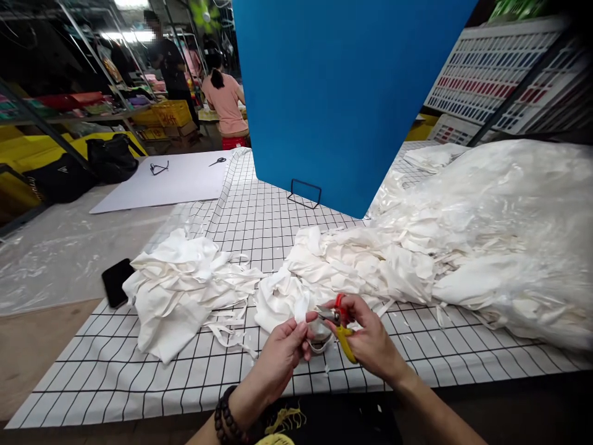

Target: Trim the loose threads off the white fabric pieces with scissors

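Both your hands busy: left hand (282,352) pinches limp white fabric piece (319,337); right hand (370,337) clamps yellow-handled snips (340,324), metal tip pointing left at the cloth.

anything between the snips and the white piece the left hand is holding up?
Nothing visible. The left hand pinches the small white fabric piece right at the blades of the red-and-yellow snips held in the right hand. The two white fabric piles lie behind, not between them.

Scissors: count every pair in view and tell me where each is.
2. Red-and-yellow scissors in the right hand, at the white cloth; another pair of scissors on the far white board. Cloth piles may hide more.
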The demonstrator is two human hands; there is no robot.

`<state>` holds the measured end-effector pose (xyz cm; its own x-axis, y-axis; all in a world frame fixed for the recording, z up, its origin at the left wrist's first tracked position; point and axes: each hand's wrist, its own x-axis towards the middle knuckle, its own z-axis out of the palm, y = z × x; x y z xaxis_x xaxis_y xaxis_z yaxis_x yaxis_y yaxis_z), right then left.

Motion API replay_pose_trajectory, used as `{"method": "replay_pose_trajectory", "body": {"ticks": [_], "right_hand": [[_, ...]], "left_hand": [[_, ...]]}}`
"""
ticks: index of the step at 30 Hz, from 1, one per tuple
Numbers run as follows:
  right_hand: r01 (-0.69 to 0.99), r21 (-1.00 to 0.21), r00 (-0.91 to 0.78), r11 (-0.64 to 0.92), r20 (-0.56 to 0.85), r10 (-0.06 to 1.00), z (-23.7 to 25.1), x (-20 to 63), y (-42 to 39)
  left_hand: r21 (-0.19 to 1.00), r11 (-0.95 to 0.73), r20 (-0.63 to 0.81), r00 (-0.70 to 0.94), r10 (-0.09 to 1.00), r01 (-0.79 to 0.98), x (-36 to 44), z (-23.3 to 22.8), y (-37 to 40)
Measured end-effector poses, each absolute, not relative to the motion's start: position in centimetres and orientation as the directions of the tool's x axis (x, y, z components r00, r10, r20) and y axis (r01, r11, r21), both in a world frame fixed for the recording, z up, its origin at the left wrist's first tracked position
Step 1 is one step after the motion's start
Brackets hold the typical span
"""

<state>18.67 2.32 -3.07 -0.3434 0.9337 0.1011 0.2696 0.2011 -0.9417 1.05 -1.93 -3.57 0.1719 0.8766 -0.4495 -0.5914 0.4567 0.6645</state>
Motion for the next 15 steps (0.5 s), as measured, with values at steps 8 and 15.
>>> {"method": "replay_pose_trajectory", "body": {"ticks": [8, 15], "right_hand": [[0.008, -0.995, -0.555, 0.102, 0.08, 0.828, -5.2, 14.6, 5.5], [0.0, -0.992, -0.492, 0.127, 0.111, 0.863, -5.5, 13.1, 6.7]], "left_hand": [[0.714, 0.451, -0.494, 0.071, 0.867, -0.536, -1.2, -2.7, -2.7], [0.803, 0.401, -0.46, -0.029, 0.888, -0.441, -1.5, -2.7, -3.3]]}}
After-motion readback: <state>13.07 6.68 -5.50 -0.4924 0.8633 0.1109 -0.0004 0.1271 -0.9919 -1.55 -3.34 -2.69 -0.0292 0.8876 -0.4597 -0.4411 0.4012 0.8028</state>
